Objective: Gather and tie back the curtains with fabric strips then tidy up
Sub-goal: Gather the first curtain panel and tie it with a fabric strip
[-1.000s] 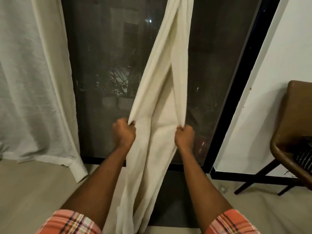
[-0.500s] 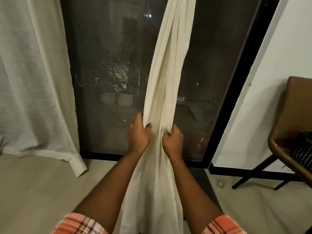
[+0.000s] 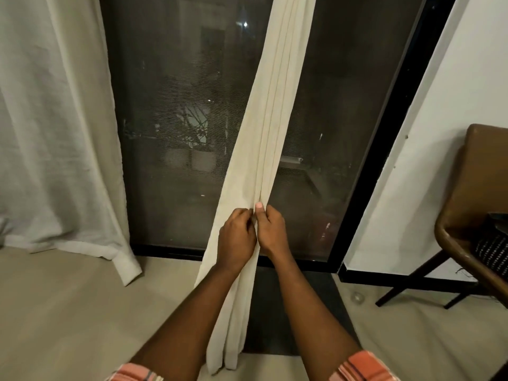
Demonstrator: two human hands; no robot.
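A cream curtain (image 3: pixel 270 125) hangs in front of the dark glass door, gathered into a narrow bundle of folds. My left hand (image 3: pixel 237 239) and my right hand (image 3: pixel 270 232) are pressed together at its middle, each pinching the folds between thumb and fingers. Below my hands the curtain falls loose to the floor between my forearms. A second, wider white curtain (image 3: pixel 55 133) hangs spread at the left, its hem resting on the floor. No fabric strip is in view.
The black-framed glass door (image 3: pixel 176 133) fills the centre. A brown chair (image 3: pixel 478 215) with dark legs stands at the right against a white wall (image 3: pixel 445 149). A dark mat (image 3: pixel 275 312) lies on the beige floor under my arms.
My hands held the curtain's two edges apart a second ago. They have come together at the centre, squeezing the fabric into one tight bundle.
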